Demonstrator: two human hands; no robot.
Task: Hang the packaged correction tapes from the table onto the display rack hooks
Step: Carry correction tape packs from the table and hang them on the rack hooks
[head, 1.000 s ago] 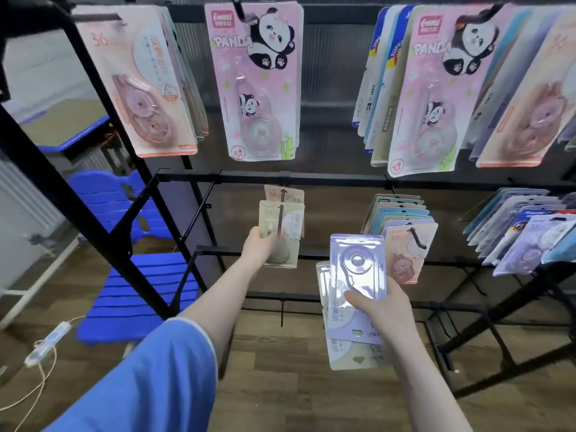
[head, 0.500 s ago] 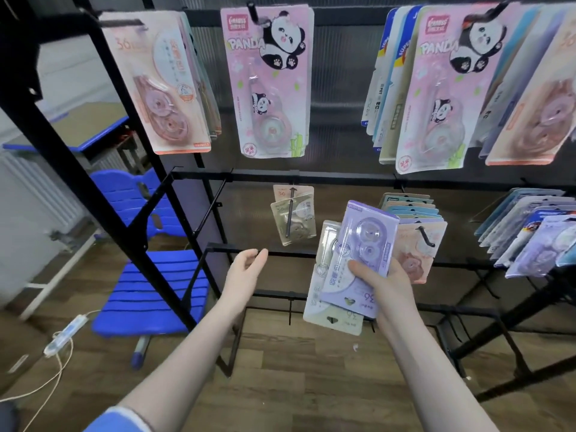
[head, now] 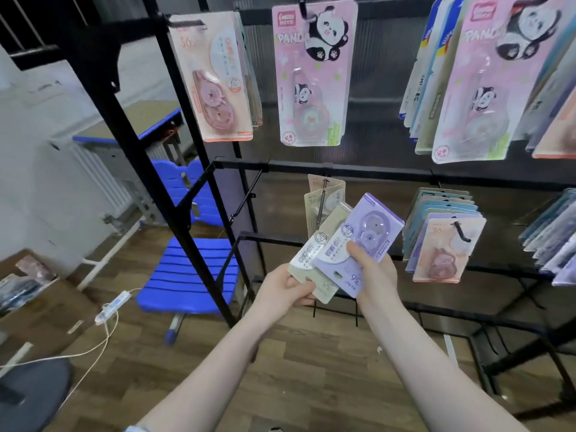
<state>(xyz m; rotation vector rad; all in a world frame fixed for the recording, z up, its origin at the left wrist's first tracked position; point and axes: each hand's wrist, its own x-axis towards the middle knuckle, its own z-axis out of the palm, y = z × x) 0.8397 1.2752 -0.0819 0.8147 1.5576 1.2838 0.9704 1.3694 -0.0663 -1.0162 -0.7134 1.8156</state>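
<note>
The right hand (head: 372,272) has its grip closed on a purple correction tape pack (head: 358,244), thumb across the card. The left hand (head: 285,289) pinches the lower corner of a beige correction tape pack (head: 314,260) tucked beneath the purple one. Both packs are held in front of the black display rack (head: 343,169), just below a hook (head: 324,194) carrying two beige packs.

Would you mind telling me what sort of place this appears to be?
Probably a mock stationery shop set up in a classroom: a black display rack hung with packaged correction tapes, a blue chair, and a school desk.
</note>
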